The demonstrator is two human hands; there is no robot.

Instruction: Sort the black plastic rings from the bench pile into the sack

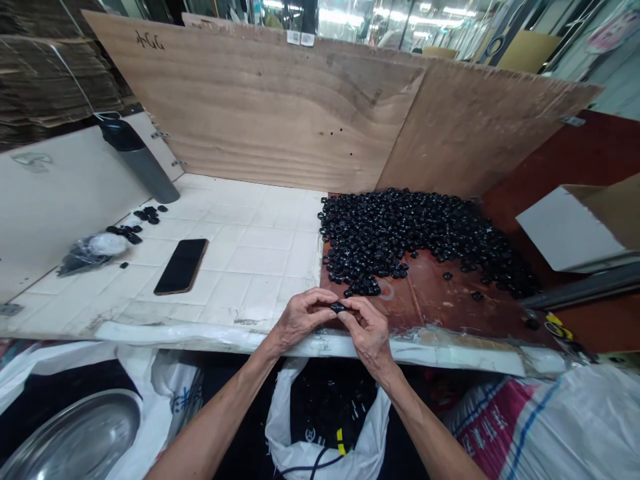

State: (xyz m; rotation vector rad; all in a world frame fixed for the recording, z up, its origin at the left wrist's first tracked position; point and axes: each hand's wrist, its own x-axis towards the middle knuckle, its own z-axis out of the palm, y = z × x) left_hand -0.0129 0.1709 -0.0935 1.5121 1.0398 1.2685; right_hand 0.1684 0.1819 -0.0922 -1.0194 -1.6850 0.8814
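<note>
Glossy black, a small rounded piece (pixel 337 307) is being pinched between the fingers of the left hand (pixel 301 318) and right hand (pixel 369 331), near a knobbly heap (pixel 400 230) crowding the red-brown surface (pixel 433 293).

Your one camera sits on your head, facing forward and down over the bench (pixel 255 243). It is near enough to put your left hand (pixel 303 319) and right hand (pixel 371 333) just below centre, and wide enough to take in the board (pixel 270 107) beyond and the bag (pixel 281 420) beneath.
</note>
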